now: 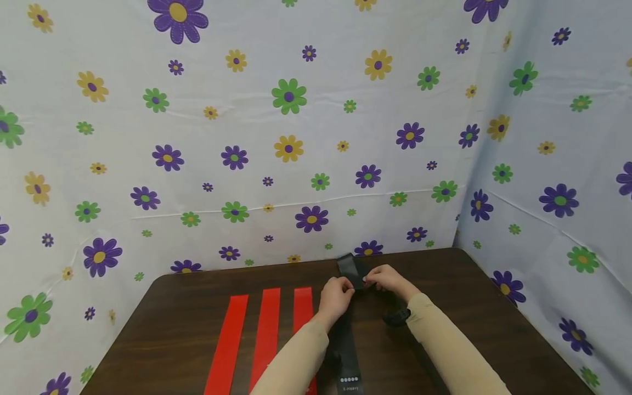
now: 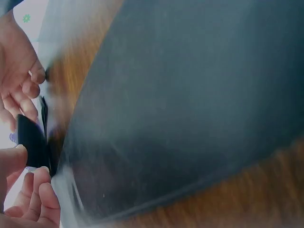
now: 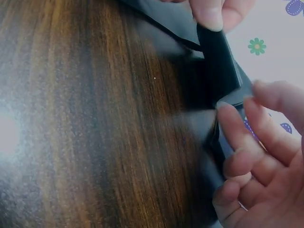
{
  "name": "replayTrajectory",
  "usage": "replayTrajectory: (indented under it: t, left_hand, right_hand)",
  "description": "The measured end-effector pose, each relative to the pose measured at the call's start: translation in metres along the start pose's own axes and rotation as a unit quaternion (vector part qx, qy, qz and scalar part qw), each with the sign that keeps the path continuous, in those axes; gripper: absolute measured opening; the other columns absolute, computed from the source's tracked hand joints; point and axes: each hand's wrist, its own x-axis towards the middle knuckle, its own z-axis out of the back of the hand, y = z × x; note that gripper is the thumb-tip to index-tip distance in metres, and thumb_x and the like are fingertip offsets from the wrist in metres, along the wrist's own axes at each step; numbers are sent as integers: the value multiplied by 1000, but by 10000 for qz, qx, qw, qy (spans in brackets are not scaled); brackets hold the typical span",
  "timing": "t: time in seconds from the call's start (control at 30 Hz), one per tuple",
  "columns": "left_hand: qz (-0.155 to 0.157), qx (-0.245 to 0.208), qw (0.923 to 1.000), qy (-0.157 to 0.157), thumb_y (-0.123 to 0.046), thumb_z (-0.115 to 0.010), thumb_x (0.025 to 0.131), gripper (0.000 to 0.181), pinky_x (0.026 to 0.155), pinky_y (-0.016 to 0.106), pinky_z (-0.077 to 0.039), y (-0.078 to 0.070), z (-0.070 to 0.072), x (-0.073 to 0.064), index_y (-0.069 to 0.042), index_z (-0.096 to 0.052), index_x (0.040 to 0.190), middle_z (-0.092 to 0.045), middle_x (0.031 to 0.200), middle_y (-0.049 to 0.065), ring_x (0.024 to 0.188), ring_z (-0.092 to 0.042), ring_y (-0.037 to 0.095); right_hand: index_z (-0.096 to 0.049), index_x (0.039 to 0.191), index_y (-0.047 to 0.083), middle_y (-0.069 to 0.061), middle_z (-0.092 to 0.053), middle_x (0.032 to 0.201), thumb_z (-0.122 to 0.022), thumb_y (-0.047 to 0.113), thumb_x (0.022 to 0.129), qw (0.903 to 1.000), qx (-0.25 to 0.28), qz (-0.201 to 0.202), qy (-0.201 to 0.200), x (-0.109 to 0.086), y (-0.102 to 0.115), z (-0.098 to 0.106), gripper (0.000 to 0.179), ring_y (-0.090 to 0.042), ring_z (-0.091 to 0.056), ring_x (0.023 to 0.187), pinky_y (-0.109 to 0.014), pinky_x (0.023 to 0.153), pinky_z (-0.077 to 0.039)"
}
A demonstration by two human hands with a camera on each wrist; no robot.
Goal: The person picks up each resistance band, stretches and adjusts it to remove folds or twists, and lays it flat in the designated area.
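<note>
A black resistance band (image 1: 349, 356), printed "X-Heavy" near its front end, runs up the table to a folded section (image 1: 349, 269) at the back edge. My left hand (image 1: 337, 299) pinches the left side of this fold between thumb and fingers. At the fold's right edge my right hand (image 1: 387, 278) pinches a corner with thumb and index fingertips. In the right wrist view the folded band (image 3: 218, 61) stretches between the left fingertips and my right hand (image 3: 266, 152), whose other fingers are loosely curled. A blurred dark stretch of band (image 2: 180, 104) fills most of the left wrist view.
Red flat strips lie side by side left of the black band: a left strip (image 1: 231, 334), a middle strip (image 1: 266, 329) and a right strip (image 1: 303, 310). The dark wooden table (image 1: 168, 323) meets a flower-printed cloth (image 1: 257, 126) at its back and right.
</note>
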Motion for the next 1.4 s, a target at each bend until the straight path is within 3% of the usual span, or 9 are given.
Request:
replayTrajectory:
  t: [0.1, 0.23, 0.4, 0.57, 0.83, 1.0, 1.23, 1.4]
  left_hand:
    - [102, -3, 9999, -49, -12, -71, 88, 7, 63, 30, -44, 1, 3, 1, -13, -66, 82, -52, 79, -1, 68, -50, 15]
    - [136, -176, 9995, -232, -12, -70, 89, 6, 69, 33, -48, 3, 6, 4, -13, -66, 84, -60, 84, 0, 74, -56, 17]
    - [274, -604, 9968, -451, -13, -68, 90, 5, 65, 30, -49, 6, 11, 8, -13, -66, 86, -64, 86, -1, 70, -57, 13]
    - [550, -1232, 9885, -685, -11, -67, 91, 4, 59, 26, -51, 8, 19, 12, -7, -66, 89, -64, 84, 1, 61, -61, 10]
    - [1047, -2017, 9689, -983, -8, -66, 91, 5, 58, 28, -53, 12, 33, 21, -3, -66, 92, -63, 83, 4, 63, -66, 15]
    - [1078, -2279, 9616, -1082, -8, -66, 92, 5, 60, 29, -55, 13, 39, 25, -3, -67, 94, -65, 84, 6, 63, -65, 16]
    - [1010, -2673, 9493, -1314, -6, -64, 92, 5, 68, 33, -57, 8, 46, 29, -1, -66, 95, -67, 87, 13, 79, -69, 33]
    - [1079, -2683, 9459, -1471, -7, -64, 93, 8, 70, 33, -57, 9, 53, 32, 0, -66, 97, -67, 90, 15, 83, -69, 36]
  right_hand:
    - [-72, 92, -1, -6, -68, 81, -65, 18, 91, 9981, -102, -93, -603, 0, -1, 1, 21, -19, -53, 63, -33, 59, -46]
    - [-69, 98, -3, -14, -67, 92, -70, 16, 86, 9873, -894, -66, -1312, 0, -3, 1, 23, -29, -61, 80, -43, 74, -51]
    - [-64, 116, -5, -23, -62, 115, -72, 21, 85, 9759, -1709, -423, -1293, 0, -4, -1, 42, -39, -60, 102, -52, 85, -49]
    - [-67, 114, -1, -20, -60, 117, -74, 25, 84, 9673, -2064, -716, -1285, -1, -3, -1, 41, -36, -60, 98, -51, 78, -51]
    - [-66, 97, 2, -10, -65, 96, -72, 12, 83, 9763, -1705, -525, -1223, -1, -8, 1, 18, -26, -60, 82, -45, 72, -50]
    - [-64, 92, 2, -10, -63, 91, -68, 9, 85, 9799, -1480, -384, -1281, -1, -7, 5, 11, -26, -58, 78, -43, 71, -49]
    - [-61, 89, -2, -15, -61, 87, -66, 4, 85, 9820, -967, -99, -1617, 2, -6, 13, 9, -30, -57, 78, -45, 73, -48]
    - [-61, 90, -3, -17, -61, 88, -65, 2, 86, 9814, -658, -5, -1802, 5, -7, 21, 8, -31, -57, 79, -45, 72, -48]
